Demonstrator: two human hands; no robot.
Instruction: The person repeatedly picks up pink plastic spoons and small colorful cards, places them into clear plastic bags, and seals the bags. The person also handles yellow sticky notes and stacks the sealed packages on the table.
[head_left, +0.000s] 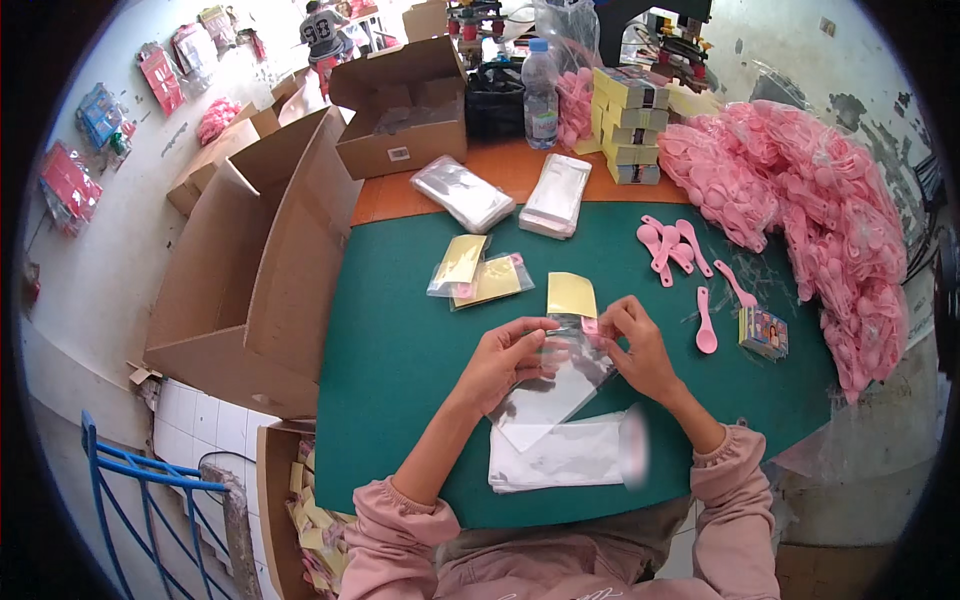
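Both hands are at the upper end of a clear plastic bag (555, 395), which slants down toward me. My left hand (510, 362) has its fingers closed on the bag's left side. With thumb and fingers pinched, my right hand (638, 350) grips its upper right edge. Just beyond the fingertips is a yellow card (572, 295), with a small pink piece (590, 326) at its lower right. Whether card and piece are inside plastic is unclear. Beneath the bag lies a stack of flat clear bags (555, 460); a whitish blur (635, 448) covers its right end.
Yellow cards in clear bags (485, 275) lie left of centre. Pink spoons (668, 245) and a small card stack (763, 332) are at right. Behind stand bag bundles (463, 193), a bottle (540, 95), stacked card packs (630, 120) and bagged pink spoons (800, 190). Cardboard boxes (250, 250) flank the left.
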